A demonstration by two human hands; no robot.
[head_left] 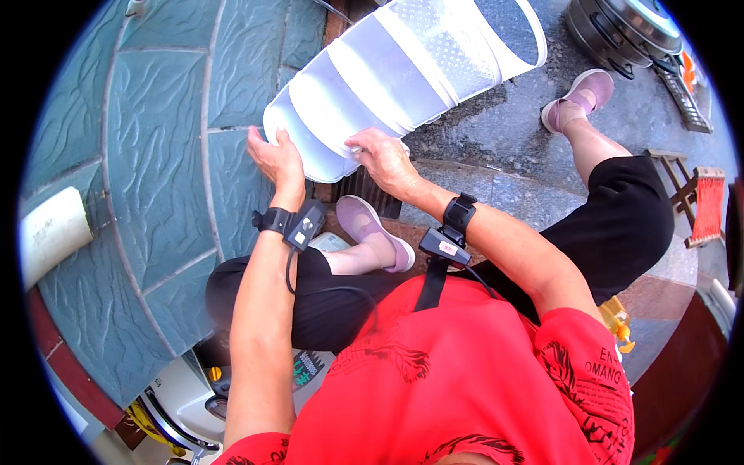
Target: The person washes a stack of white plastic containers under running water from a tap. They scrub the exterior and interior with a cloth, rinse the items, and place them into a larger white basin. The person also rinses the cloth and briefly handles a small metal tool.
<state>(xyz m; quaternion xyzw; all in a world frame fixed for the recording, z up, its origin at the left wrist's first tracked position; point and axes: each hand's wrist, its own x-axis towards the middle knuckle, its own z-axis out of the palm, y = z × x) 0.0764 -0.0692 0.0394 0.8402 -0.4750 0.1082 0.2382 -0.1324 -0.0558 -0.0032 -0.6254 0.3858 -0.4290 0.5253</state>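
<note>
A stack of nested white plastic buckets [353,89] lies tilted on its side, stretching from my hands toward the upper middle, with a perforated section at the far end. My left hand [277,161] grips the near, rounded end at its left, some fingertips hidden behind it. My right hand [381,163] has its fingers bent around a rim or white handle piece on the near right side of the stack; exactly which is hard to make out. Both wrists wear black straps with small devices.
Blue-green stone tiles [155,155] at left, a white cylinder [54,231] on them. A steel pot [620,31], a remote-like strip [686,101] and a red folding stool [705,205] are at right. My feet [364,225] are below the buckets and beside the pot. A yellow object [616,318] sits behind my right arm.
</note>
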